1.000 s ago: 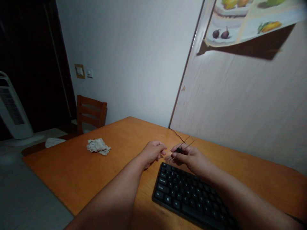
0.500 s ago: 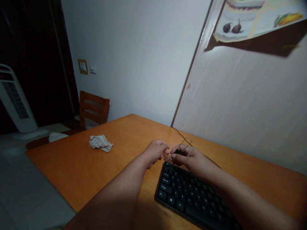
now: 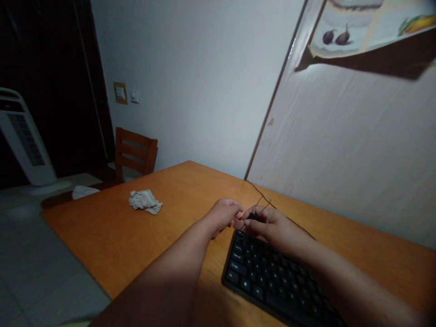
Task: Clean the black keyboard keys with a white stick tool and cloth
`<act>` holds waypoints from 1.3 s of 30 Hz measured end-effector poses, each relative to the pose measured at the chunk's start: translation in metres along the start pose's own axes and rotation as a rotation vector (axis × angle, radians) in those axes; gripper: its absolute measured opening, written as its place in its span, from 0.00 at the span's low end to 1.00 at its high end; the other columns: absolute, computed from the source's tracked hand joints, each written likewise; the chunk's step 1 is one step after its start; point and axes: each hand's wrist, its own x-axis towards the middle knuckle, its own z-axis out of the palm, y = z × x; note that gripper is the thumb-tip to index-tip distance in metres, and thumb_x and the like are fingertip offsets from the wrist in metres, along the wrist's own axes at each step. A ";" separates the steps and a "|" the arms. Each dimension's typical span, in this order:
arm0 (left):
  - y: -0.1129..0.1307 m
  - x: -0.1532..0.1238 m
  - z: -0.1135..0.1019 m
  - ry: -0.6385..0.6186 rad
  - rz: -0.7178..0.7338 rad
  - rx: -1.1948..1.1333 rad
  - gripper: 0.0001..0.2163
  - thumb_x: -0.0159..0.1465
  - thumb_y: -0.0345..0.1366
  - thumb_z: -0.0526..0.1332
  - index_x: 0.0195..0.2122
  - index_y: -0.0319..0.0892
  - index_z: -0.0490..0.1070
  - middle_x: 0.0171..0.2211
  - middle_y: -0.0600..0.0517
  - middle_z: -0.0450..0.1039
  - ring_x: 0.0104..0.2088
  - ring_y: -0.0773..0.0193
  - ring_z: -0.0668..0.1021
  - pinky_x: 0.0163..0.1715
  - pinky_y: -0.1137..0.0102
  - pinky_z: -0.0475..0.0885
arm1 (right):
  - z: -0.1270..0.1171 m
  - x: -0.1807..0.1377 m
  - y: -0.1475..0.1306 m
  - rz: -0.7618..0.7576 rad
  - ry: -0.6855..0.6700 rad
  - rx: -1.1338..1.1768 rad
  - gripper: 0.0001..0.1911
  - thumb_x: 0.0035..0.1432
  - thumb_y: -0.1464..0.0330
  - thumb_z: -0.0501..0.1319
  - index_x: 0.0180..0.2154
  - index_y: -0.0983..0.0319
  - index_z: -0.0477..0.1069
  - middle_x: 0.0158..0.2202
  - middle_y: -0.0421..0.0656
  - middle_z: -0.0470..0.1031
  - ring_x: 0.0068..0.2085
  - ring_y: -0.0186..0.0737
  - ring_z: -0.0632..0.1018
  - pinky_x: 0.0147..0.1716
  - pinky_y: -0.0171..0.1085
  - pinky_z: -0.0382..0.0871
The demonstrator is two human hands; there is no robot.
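Note:
My right hand (image 3: 269,223) is closed around a small black object (image 3: 254,217) just beyond the keyboard's far left corner; its exact kind does not show. My left hand (image 3: 226,214) meets it from the left, fingers curled and thumb pressed to the fingertips. Whatever the left fingers hold, if anything, is hidden. Thin brownish, wire-like lines (image 3: 263,200) stick up behind the right hand, and similar lines show below its fingertips. A black keyboard (image 3: 269,277) lies at an angle on the table, partly under my right forearm.
The wooden table (image 3: 163,240) bears a crumpled pale cloth (image 3: 146,201) on its left. A thin black cable (image 3: 259,190) runs along the wall side behind my right hand. A wooden chair (image 3: 134,152) stands beyond the far left edge, a white tower appliance (image 3: 29,141) farther left.
The view has shifted slightly, so the surroundings sit a little farther right. Both hands keep nearly the same pose, fingertips close together.

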 end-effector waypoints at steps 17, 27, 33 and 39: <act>0.001 -0.003 0.000 -0.024 0.031 0.008 0.05 0.52 0.35 0.58 0.21 0.43 0.68 0.16 0.57 0.63 0.17 0.69 0.64 0.19 0.73 0.56 | -0.005 0.013 0.011 -0.041 -0.060 -0.069 0.17 0.57 0.54 0.67 0.38 0.61 0.75 0.30 0.40 0.75 0.32 0.37 0.73 0.34 0.37 0.67; -0.002 0.000 0.000 -0.028 0.021 0.022 0.03 0.51 0.33 0.57 0.21 0.43 0.65 0.15 0.56 0.61 0.17 0.68 0.64 0.18 0.73 0.56 | -0.003 0.017 0.010 -0.041 -0.075 -0.064 0.12 0.57 0.58 0.66 0.33 0.61 0.73 0.29 0.39 0.74 0.28 0.34 0.71 0.31 0.36 0.64; -0.001 0.000 0.001 -0.036 0.030 0.047 0.04 0.52 0.33 0.56 0.22 0.43 0.66 0.15 0.57 0.60 0.17 0.69 0.64 0.18 0.74 0.55 | -0.005 0.018 0.012 -0.035 -0.083 -0.073 0.12 0.57 0.60 0.66 0.33 0.62 0.72 0.27 0.38 0.72 0.27 0.33 0.69 0.29 0.35 0.63; 0.000 -0.001 0.000 -0.039 0.030 0.080 0.05 0.54 0.34 0.56 0.22 0.43 0.67 0.15 0.57 0.62 0.18 0.68 0.65 0.18 0.73 0.56 | -0.004 0.013 0.006 -0.033 -0.106 -0.060 0.14 0.57 0.57 0.67 0.35 0.62 0.71 0.29 0.38 0.72 0.31 0.34 0.72 0.31 0.34 0.66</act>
